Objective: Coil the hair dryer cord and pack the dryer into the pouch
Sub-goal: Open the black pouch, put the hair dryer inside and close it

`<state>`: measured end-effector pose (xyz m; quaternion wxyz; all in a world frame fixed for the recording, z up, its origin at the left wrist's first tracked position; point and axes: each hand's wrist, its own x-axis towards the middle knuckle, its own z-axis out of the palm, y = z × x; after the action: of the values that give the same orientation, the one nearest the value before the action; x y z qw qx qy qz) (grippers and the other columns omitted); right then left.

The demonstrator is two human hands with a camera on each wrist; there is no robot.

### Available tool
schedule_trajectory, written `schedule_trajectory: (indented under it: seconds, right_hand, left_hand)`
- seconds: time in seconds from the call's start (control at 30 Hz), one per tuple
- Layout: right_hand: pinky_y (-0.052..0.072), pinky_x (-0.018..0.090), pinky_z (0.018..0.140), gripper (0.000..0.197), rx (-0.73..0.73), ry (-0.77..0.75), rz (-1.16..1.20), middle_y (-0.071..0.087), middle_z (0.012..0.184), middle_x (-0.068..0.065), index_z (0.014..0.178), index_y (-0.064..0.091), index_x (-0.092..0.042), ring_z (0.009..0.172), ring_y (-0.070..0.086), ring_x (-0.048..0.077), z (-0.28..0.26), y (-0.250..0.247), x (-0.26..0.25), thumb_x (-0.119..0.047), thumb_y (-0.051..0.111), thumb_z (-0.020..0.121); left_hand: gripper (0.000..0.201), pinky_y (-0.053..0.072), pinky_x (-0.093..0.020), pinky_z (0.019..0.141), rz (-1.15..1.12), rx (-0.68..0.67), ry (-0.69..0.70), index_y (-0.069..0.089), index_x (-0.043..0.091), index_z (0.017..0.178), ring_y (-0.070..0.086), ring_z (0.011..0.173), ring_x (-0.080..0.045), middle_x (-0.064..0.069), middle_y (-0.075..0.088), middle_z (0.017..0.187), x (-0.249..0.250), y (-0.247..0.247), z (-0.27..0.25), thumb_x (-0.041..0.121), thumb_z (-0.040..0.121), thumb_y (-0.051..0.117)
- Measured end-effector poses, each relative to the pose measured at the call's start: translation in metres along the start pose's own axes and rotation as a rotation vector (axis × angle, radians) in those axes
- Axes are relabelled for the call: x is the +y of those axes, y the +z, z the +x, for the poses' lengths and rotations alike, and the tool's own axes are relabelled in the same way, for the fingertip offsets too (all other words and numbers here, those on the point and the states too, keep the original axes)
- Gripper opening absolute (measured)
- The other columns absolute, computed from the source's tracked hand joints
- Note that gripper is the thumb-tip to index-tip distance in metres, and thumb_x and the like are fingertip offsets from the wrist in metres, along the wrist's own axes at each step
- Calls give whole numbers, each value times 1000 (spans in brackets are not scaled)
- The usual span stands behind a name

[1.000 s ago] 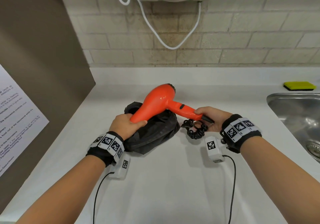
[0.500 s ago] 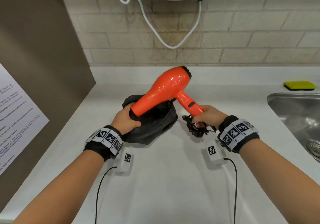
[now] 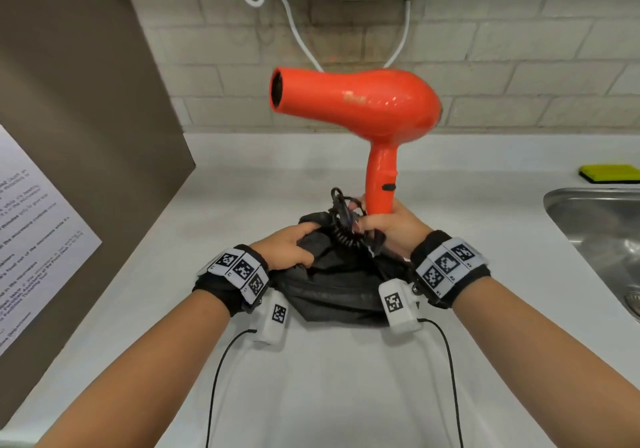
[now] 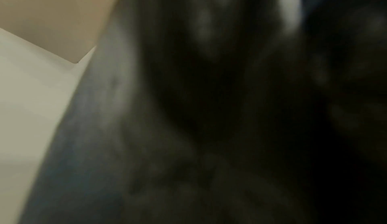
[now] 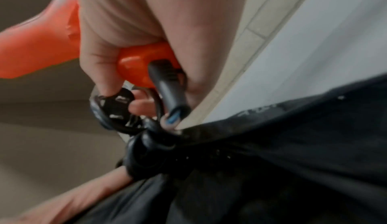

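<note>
Black pouch [image 3: 339, 288] sits on the white surface [image 3: 311, 395] btw both wrists. Left hand [image 3: 287, 248] grips the pouch's rim w/ curled fingers. Right hand [image 3: 391, 227] is clenched round the handle of the orange dryer [image 3: 360, 104] plus the coiled cord [image 3: 343, 222], dryer upright above the pouch, nozzle pointing left. Sink [image 3: 595, 232] + yellow sponge [image 3: 611, 173] far right.

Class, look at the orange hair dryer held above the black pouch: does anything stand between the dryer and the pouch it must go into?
Only its own coiled cord, bunched at the pouch mouth below the hair dryer; nothing else visible.
</note>
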<state>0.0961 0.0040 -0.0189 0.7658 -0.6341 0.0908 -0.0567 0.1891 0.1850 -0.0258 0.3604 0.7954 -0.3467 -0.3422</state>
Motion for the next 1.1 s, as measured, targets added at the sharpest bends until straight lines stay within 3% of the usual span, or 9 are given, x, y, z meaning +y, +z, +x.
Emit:
schedule_trajectory:
  seconds: [0.13,0.27,0.43,0.57,0.7,0.77,0.87,1.0,1.1]
  right_hand:
    - [51,24,64,29,-94,150,-121,64,65,-5,80,57,-10,63,63,10,-4,-11,23,5,58,55]
    - [50,19,68,37,-92,214,-272,64,83,-5,89,59,-14,76,62,8,-8,-27,31,0,59,55]
    - [49,26,70,37,-48,308,-386,66,80,-4,87,63,-18,77,62,15,-12,-46,31,-3,60,54]
    - [50,36,81,36,33,296,-524,63,80,7,83,62,-18,80,60,25,-12,-55,29,-5,58,50]
    - [48,39,84,29,78,274,-615,61,77,7,76,59,-21,78,58,25,-15,-56,28,-7,58,51]
    - [47,35,79,24,111,247,-641,59,72,4,73,56,-22,73,56,23,-16,-55,27,-3,62,58]
    - [45,29,69,29,167,213,-648,55,68,3,69,53,-19,66,53,19,-15,-59,30,9,59,72]
    - [42,26,63,30,211,152,-653,53,66,3,68,51,-18,64,51,17,-18,-58,29,11,58,73]
    - [39,24,59,34,244,97,-663,51,63,1,65,49,-19,59,48,14,-20,-57,28,13,57,72]
  left_hand:
    - [74,47,-22,82,-41,13,-6,35,20,139,55,104,-17,-3,57,117,-3,1,4,-14,76,52]
    - [65,47,-29,85,-82,51,2,48,29,123,55,100,-20,-6,58,111,-6,-3,7,-10,72,58]
    - [48,40,-22,92,100,253,-114,58,19,123,52,103,-14,2,56,111,-14,-15,10,4,77,61]
    - [21,50,-30,72,204,249,-310,57,10,96,59,87,-25,-10,60,93,-12,-25,7,12,77,64]
    - [20,48,-18,42,195,243,-323,52,11,97,54,60,-20,-5,54,72,-5,-39,4,13,81,66]
    - [12,42,-15,39,165,250,-314,57,10,90,48,55,-17,-4,51,68,0,-44,1,10,81,65]
    - [4,39,-20,47,111,224,-271,58,12,74,45,58,-17,-5,51,67,11,-49,-2,9,77,61]
    - [22,54,-24,46,4,240,-274,57,5,99,54,68,-19,-11,54,83,23,-49,-3,-4,83,45]
    - [41,56,-26,46,-210,314,-226,59,10,104,55,65,-21,-8,58,80,24,-48,-3,-14,84,33]
